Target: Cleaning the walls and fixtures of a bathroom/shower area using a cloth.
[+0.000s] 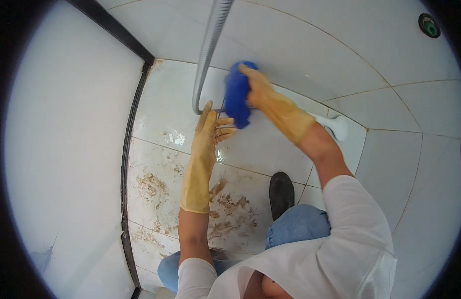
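Note:
Both my hands wear yellow rubber gloves. My right hand point(258, 89) is closed on a bunched blue cloth point(236, 97), slightly blurred, above the tiled floor near the wall. Just left of it is my left hand point(210, 125), its fingers apart and their tips close to the cloth's lower end. A grey ribbed shower hose point(207, 55) hangs down from above and bends beside my left fingertips. From there it runs right behind the cloth and my right glove to a white shower head point(338, 128). Whether my left fingers touch the hose I cannot tell.
Brown dirt point(230, 204) is smeared over the white floor tiles, with wet shiny spots nearby. A black-framed panel edge point(126, 164) borders the left side. White tiled walls point(300, 55) rise beyond and to the right. My dark boot point(281, 193) stands on the floor.

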A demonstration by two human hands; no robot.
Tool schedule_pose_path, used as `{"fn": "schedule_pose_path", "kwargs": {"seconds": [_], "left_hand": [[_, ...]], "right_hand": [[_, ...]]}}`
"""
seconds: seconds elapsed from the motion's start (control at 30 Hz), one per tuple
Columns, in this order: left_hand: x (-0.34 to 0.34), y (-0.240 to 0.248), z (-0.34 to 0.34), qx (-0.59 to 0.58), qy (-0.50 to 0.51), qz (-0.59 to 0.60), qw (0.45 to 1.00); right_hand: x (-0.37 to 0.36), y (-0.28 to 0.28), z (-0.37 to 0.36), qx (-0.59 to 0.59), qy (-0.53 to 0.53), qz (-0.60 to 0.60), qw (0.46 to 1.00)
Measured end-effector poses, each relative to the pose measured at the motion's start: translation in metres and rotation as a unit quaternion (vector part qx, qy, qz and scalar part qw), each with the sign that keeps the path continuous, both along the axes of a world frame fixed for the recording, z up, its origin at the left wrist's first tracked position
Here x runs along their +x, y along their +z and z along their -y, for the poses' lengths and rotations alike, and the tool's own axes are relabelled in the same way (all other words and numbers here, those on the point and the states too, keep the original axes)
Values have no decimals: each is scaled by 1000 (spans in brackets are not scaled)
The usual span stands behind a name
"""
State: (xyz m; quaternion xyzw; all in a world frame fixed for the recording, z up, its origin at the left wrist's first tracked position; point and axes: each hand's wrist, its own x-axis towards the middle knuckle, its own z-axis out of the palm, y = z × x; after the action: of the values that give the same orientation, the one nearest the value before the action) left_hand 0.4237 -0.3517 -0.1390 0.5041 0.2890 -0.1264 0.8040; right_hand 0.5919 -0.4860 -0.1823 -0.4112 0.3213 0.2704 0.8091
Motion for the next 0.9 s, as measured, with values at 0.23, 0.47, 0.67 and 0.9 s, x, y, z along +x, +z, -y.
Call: {"fn": "schedule_pose_path", "kwargs": {"seconds": [0.23, 0.47, 0.67, 0.9], "left_hand": [[16, 0, 10, 26, 29, 13, 999], [27, 5, 38, 49, -35, 19, 998], [22, -22, 44, 75, -55, 30, 995], [30, -18, 60, 55, -89, 29, 994]], "right_hand": [[0, -12, 38, 103, 14, 44, 994], [-63, 138, 250, -164, -131, 143, 967], [-87, 199, 242, -613, -173, 396, 661], [-19, 155, 177, -814, 145, 530, 189]]}}
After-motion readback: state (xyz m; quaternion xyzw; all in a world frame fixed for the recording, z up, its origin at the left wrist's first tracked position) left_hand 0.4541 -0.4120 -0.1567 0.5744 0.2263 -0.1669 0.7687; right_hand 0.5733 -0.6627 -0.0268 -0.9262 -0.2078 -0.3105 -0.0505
